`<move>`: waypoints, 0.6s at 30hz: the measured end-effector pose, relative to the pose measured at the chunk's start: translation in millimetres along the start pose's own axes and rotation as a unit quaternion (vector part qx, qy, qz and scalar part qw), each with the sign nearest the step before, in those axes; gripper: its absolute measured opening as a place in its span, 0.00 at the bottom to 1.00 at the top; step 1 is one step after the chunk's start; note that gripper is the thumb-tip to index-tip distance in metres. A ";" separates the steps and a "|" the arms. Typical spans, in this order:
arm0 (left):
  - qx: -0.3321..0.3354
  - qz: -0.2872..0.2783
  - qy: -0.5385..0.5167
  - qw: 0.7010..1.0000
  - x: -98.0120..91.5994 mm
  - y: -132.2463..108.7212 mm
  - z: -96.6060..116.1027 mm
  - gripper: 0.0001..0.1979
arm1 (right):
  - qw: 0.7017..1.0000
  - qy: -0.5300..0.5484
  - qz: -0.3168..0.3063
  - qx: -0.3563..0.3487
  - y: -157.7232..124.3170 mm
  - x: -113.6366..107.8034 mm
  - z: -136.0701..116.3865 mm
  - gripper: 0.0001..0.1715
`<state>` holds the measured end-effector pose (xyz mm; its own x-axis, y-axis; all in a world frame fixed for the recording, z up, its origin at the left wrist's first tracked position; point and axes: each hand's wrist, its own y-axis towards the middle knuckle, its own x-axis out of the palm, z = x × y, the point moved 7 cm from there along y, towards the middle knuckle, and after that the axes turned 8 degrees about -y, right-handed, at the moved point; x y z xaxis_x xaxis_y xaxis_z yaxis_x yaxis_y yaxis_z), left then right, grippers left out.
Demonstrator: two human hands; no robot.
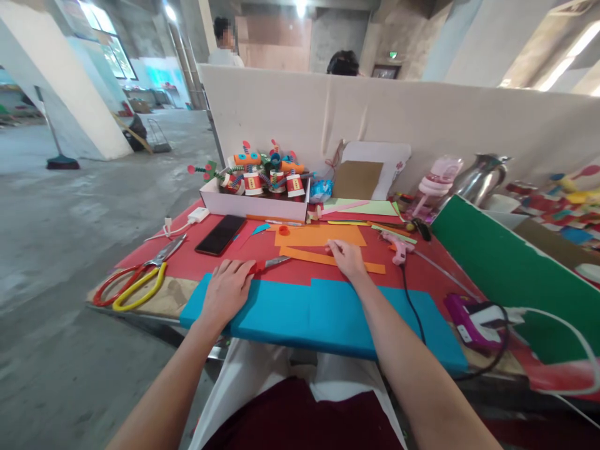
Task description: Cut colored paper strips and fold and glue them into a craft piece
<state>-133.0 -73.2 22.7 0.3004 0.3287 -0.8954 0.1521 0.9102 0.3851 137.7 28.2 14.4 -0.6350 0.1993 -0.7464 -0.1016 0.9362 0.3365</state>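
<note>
My left hand (228, 289) lies flat, fingers apart, on the near left of a blue foam sheet (323, 315), fingertips beside small red-handled scissors (268, 264). My right hand (345, 257) reaches further in, its fingers resting on an orange paper strip (328, 258) that lies just in front of a larger orange sheet (319, 235). Both rest on the red table cover (197, 259). Neither hand grips anything.
Large red and yellow scissors (138, 281) and a black phone (220, 235) lie at the left. A white box of paper-cup crafts (255, 200) stands behind. A pink glue gun (398, 249), its black cord, a green board (501, 262) and a kettle (478, 178) fill the right. People stand behind the partition.
</note>
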 end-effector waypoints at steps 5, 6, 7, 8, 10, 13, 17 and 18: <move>-0.007 0.002 0.001 1.000 -2.2 -1.0 -1.8 0.19 | 0.999 -0.015 -0.008 -0.046 -0.5 2.2 -9.5 0.13; -0.011 0.004 0.003 1.000 -3.1 -1.1 -2.2 0.19 | 0.998 -0.014 -0.015 -0.062 -0.8 3.2 -12.9 0.12; -0.015 0.006 0.007 1.000 -3.9 -1.1 -2.4 0.19 | 0.997 -0.013 -0.022 -0.077 -1.1 4.5 -16.3 0.11; -0.018 0.007 0.011 1.000 -4.5 -1.0 -2.5 0.19 | 0.995 -0.012 -0.031 -0.091 -1.6 6.0 -19.3 0.11; -0.019 0.004 0.021 1.000 -5.2 -0.3 -1.6 0.19 | 0.992 -0.013 -0.044 -0.115 -2.4 8.8 -23.7 0.10; -0.013 -0.004 0.034 0.999 -5.9 2.2 1.3 0.18 | 0.989 -0.015 -0.056 -0.137 -3.2 12.8 -25.8 0.10; 0.000 -0.011 0.040 0.999 -6.6 8.0 6.9 0.19 | 0.985 -0.013 -0.088 -0.149 -4.0 20.9 -24.7 0.11; 0.005 -0.014 0.039 0.999 -6.0 9.7 9.0 0.19 | 0.984 -0.011 -0.096 -0.152 -4.1 22.8 -24.3 0.11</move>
<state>-124.8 -68.6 33.8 0.2213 0.3223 -0.9204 0.1698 0.9166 0.3619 105.1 21.8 10.0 -0.5650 0.0365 -0.8243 -0.4442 0.8284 0.3411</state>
